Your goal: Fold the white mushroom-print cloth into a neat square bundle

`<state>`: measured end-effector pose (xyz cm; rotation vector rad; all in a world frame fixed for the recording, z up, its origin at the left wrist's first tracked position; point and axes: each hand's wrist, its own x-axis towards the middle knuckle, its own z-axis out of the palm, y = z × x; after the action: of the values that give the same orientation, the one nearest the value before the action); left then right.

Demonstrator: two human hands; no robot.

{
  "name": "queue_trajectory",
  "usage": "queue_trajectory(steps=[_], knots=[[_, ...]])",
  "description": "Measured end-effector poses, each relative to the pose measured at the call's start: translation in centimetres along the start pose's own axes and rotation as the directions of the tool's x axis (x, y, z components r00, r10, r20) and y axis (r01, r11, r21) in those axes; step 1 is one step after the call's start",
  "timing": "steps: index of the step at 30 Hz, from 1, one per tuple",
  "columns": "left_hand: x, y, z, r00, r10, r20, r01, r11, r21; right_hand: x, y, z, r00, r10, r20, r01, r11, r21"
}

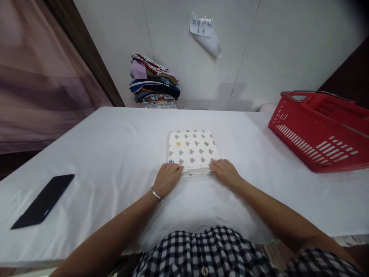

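A folded white cloth (192,148) with a grey mushroom print, plus a few yellow, green and blue ones, lies flat in the middle of the table. Its layered edge faces me. My left hand (169,177), with a metal bracelet at the wrist, grips the near left corner. At the near right corner, my right hand (226,172) holds the same cloth, fingers curled over the edge. Both thumbs are partly hidden.
The table has a white cover (115,154). A dark flat object (43,202) lies at the left, and a red plastic basket (319,134) stands at the right. Beyond the far edge rises a stack of folded fabrics (155,84). A paper note (201,27) hangs on the wall.
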<state>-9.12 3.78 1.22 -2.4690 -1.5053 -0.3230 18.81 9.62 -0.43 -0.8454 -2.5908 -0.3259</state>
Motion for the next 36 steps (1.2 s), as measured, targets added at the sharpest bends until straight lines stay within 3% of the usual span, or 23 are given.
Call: queue_trajectory(steps=[10, 15, 19, 21, 24, 28, 31, 34, 36], knots=[[-0.5, 0.4, 0.1, 0.999, -0.036, 0.016, 0.037, 0.998, -0.057, -0.7, -0.4, 0.5, 0.998, 0.068, -0.010, -0.066, 0.991, 0.114], [-0.2, -0.2, -1.2, 0.999, -0.035, 0.013, 0.037, 0.988, -0.149, -0.5, -0.8, 0.3, 0.997, 0.071, -0.031, -0.067, 0.992, 0.110], [1.7, -0.2, -2.3, 0.996, -0.063, -0.060, 0.051, 0.980, -0.191, -0.2, -0.8, 0.5, 0.997, 0.060, -0.044, -0.055, 0.993, 0.103], [2.6, 0.3, -1.8, 0.997, -0.010, -0.078, -0.004, 0.985, -0.175, -0.2, -0.9, 0.6, 0.997, 0.055, -0.061, -0.049, 0.993, 0.104], [3.2, 1.4, 0.3, 0.988, 0.152, -0.004, -0.151, 0.975, -0.166, -0.4, -1.0, 0.6, 0.996, 0.048, -0.074, -0.040, 0.993, 0.110], [2.6, 2.1, 2.5, 0.978, 0.194, 0.073, -0.181, 0.971, -0.158, -0.2, -1.1, -0.9, 0.998, 0.054, 0.042, -0.060, 0.987, 0.147], [2.5, 2.0, 2.8, 0.975, 0.198, 0.096, -0.180, 0.970, -0.166, 1.9, -1.1, -3.0, 0.994, 0.083, 0.072, -0.095, 0.976, 0.195], [2.6, 1.8, 2.6, 0.974, 0.198, 0.114, -0.176, 0.968, -0.177, 6.4, -0.9, -4.5, 0.995, 0.095, -0.039, -0.084, 0.971, 0.225], [2.7, 1.8, 2.6, 0.972, 0.197, 0.126, -0.172, 0.967, -0.189, 9.9, -0.6, -4.4, 0.989, 0.095, -0.113, -0.064, 0.966, 0.250]])
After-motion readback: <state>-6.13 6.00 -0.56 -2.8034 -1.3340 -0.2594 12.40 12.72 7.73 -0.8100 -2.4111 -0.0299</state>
